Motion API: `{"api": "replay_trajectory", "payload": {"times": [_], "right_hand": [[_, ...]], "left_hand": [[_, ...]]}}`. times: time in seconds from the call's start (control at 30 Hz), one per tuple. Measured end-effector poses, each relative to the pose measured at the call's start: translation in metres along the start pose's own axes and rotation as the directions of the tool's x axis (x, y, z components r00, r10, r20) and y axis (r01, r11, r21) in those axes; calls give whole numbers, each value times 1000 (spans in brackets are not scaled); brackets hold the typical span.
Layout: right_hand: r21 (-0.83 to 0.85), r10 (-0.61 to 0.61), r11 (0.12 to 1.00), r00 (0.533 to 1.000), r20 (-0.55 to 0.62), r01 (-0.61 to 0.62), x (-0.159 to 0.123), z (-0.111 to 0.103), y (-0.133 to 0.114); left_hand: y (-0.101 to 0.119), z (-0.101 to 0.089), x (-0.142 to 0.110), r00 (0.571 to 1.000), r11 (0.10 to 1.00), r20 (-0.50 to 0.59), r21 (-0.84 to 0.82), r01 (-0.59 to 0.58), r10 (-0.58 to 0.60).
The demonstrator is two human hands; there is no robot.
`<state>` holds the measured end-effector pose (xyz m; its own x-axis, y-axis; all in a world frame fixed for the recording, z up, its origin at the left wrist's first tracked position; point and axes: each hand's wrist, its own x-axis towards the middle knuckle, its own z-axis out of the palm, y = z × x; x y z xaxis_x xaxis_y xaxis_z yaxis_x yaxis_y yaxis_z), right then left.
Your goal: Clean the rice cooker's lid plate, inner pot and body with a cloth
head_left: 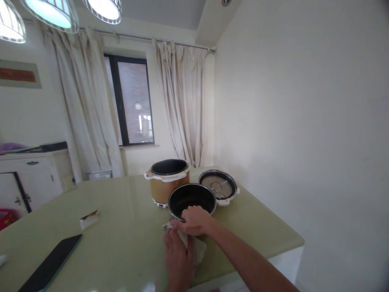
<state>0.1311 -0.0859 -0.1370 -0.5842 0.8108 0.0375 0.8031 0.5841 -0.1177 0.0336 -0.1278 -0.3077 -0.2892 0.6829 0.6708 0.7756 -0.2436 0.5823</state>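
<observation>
A dark inner pot [191, 194] with a shiny rim stands tilted slightly toward me on the table. My right hand [197, 221] is closed over its near rim, with the fingers curled at the inside edge. Just below, my left hand [178, 253] is closed on a whitish cloth [199, 251] against the near outer side of the pot. Part of the cloth is hidden under both hands. Behind the pot is a gold-coloured cooker body [165, 190] with a white collar, its top uncovered. To the right lies a round lid [219, 184], inner side up.
The pale green table [121, 227] has a rounded right corner near the wall. On its left side lie a dark flat device [51, 263] and a small white packet [89, 220]. A white cabinet [36, 170] stands beyond the table at left.
</observation>
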Motion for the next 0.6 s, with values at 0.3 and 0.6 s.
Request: {"api": "replay_trajectory", "payload": {"times": [0.3, 0.6], "right_hand": [[0, 19, 1000, 1000, -5, -19, 3, 3, 2], [-44, 21, 999, 999, -27, -22, 4, 3, -4]], "left_hand": [[11, 10, -14, 923, 912, 18, 150, -381, 383], [-32, -38, 61, 988, 997, 139, -54, -52, 59]]}}
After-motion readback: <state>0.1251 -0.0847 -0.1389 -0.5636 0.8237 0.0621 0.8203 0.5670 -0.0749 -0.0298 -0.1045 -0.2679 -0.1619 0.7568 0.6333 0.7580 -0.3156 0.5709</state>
